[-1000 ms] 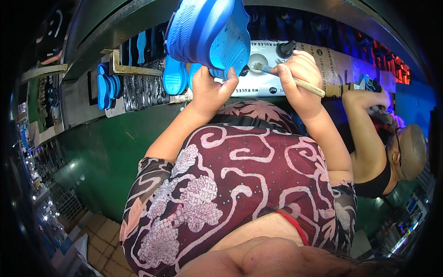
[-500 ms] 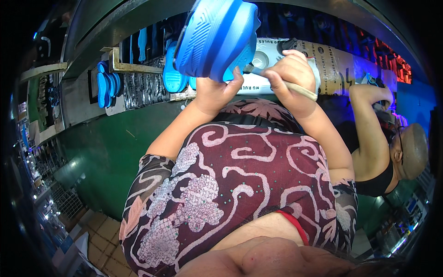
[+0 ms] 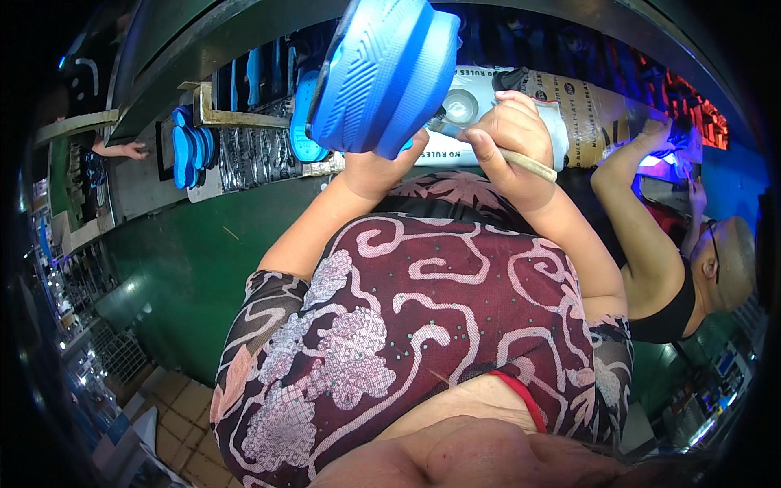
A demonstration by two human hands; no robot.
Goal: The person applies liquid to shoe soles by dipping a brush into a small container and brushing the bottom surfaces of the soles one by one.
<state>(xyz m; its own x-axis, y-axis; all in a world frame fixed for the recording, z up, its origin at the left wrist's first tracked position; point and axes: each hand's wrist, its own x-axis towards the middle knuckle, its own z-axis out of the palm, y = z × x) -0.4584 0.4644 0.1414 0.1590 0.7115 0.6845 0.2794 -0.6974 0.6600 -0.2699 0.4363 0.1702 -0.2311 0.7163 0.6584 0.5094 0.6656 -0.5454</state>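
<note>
A blue ridged shoe sole (image 3: 386, 77) is held up at the top middle by my left hand (image 3: 378, 167), whose fingers are partly hidden behind it. My right hand (image 3: 517, 134) grips a brush (image 3: 530, 165) by its pale wooden handle. The brush's head points left and lies close to the sole's right edge; whether it touches cannot be seen. Just behind the brush, a small round bowl (image 3: 461, 106) stands on a white printed wrapping (image 3: 533, 122). Left of the held sole, another blue sole (image 3: 306, 126) rests on the bench.
Several blue soles (image 3: 192, 146) stand together at the left, beside a metal bracket (image 3: 236, 119). Brown printed wrapping (image 3: 594, 122) covers the bench to the right. A co-worker (image 3: 651, 252) sits at the right, arm stretched over the bench. Another person's hand (image 3: 124, 150) reaches in at far left.
The held sole has turned, showing more of its ridged side and less of its right edge. The co-worker's arm has shifted, and another person's hand has appeared at far left.
</note>
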